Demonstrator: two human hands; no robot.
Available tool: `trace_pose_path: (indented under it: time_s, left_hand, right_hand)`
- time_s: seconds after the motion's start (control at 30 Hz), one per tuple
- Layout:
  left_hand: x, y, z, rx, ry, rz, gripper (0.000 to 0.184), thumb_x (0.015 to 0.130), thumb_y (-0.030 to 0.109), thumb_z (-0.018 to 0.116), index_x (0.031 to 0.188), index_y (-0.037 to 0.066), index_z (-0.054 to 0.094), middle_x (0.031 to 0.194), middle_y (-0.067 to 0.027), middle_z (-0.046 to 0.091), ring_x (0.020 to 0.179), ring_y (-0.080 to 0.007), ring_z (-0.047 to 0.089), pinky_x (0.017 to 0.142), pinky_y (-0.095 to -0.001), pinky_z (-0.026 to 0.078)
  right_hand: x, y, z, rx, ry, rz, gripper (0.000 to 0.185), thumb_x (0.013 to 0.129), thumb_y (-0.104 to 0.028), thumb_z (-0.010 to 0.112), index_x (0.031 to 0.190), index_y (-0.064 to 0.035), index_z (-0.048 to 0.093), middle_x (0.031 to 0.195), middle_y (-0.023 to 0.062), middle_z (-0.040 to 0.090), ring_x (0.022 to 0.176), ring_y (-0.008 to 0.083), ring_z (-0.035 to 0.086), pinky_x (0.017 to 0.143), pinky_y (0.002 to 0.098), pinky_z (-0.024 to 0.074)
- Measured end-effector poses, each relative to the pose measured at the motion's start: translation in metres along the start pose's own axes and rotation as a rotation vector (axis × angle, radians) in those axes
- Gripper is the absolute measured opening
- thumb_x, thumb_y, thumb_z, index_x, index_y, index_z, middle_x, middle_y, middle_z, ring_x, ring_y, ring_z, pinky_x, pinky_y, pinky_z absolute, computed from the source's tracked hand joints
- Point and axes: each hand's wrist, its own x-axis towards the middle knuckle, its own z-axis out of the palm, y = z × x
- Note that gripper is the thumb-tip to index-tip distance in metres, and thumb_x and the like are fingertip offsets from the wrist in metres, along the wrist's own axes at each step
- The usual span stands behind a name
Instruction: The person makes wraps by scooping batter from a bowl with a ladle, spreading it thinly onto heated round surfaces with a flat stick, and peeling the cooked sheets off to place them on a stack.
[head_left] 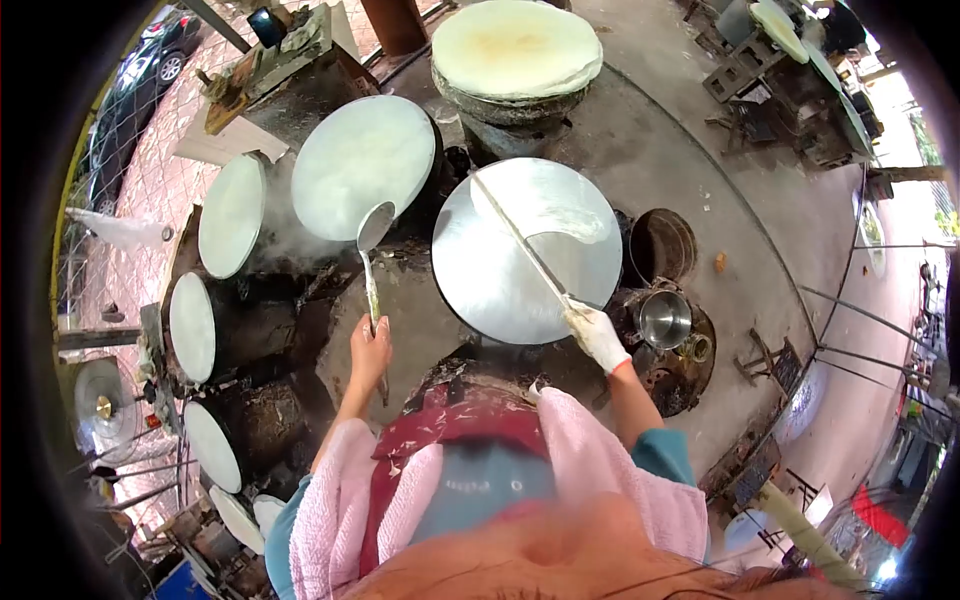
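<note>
My left hand is wrapped round the wooden handle of a metal ladle. The ladle's bowl is raised in front of the edge of a round pan covered in pale batter. A white glove covers my right hand, which grips one end of a long thin spreading stick. That stick slants across a shiny round griddle, its far tip near the upper left rim. White wet batter lies in a curved patch over the griddle's upper part.
More round griddles with pale tops, such as one griddle, curve along my left. Beyond the shiny griddle stands a stack of flat pancakes on a drum. A steel pot and a rusty drum sit to my right.
</note>
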Motion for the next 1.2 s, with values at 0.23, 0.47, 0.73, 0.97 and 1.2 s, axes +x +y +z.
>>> trace_pose_path:
  time_s: [0.23,0.47,0.73,0.97,1.2]
  left_hand:
    - [-0.026,-0.002,0.018,0.038,0.094,-0.032,0.019,0.096,0.015,0.052,0.079,0.009,0.046,0.059,0.0063,0.041,0.047,-0.0031,0.038,0.039,-0.0216,0.029]
    - [-0.043,-0.03,0.016,0.097,0.121,-0.007,0.024,0.095,0.015,0.053,0.074,0.007,0.044,0.059,0.0053,0.04,0.05,-0.0039,0.037,0.043,-0.0243,0.03]
    - [-0.062,-0.046,0.014,0.185,0.196,-0.06,0.021,0.093,0.015,0.055,0.078,0.003,0.049,0.06,0.0016,0.043,0.054,-0.0068,0.039,0.047,-0.0265,0.033]
    - [-0.045,-0.053,0.01,0.449,0.247,0.025,0.024,0.091,0.018,0.057,0.081,-0.003,0.049,0.061,-0.012,0.05,0.056,-0.0201,0.041,0.055,-0.035,0.039]
    - [0.023,-0.04,0.034,0.738,0.146,0.229,0.025,0.091,0.022,0.056,0.09,-0.002,0.05,0.076,-0.026,0.06,0.075,-0.0454,0.058,0.065,-0.0494,0.045]
  right_hand:
    - [0.029,-0.052,-0.056,-0.136,-0.076,0.124,0.036,0.09,-0.015,0.062,0.124,-0.0026,0.059,0.086,-0.005,0.059,0.066,0.0031,0.047,0.057,0.0181,0.0379]
    - [0.024,-0.051,-0.068,-0.238,-0.133,-0.001,0.036,0.088,-0.009,0.065,0.122,0.0015,0.06,0.112,0.0025,0.062,0.093,0.0071,0.053,0.082,0.0171,0.0429]
    - [0.019,-0.075,-0.042,-0.286,-0.347,0.254,0.037,0.089,-0.019,0.063,0.125,-0.0133,0.061,0.065,-0.0096,0.048,0.046,0.0025,0.035,0.04,0.0199,0.026]
    - [0.08,-0.07,-0.077,-0.255,-0.265,-0.004,0.036,0.09,-0.019,0.065,0.122,-0.0037,0.062,0.088,-0.0017,0.06,0.075,0.0049,0.051,0.068,0.0208,0.0439]
    - [0.029,-0.074,-0.095,-0.399,-0.443,0.157,0.037,0.087,-0.014,0.067,0.122,-0.0026,0.061,0.088,-0.0007,0.063,0.068,0.0031,0.049,0.058,0.0166,0.0408]
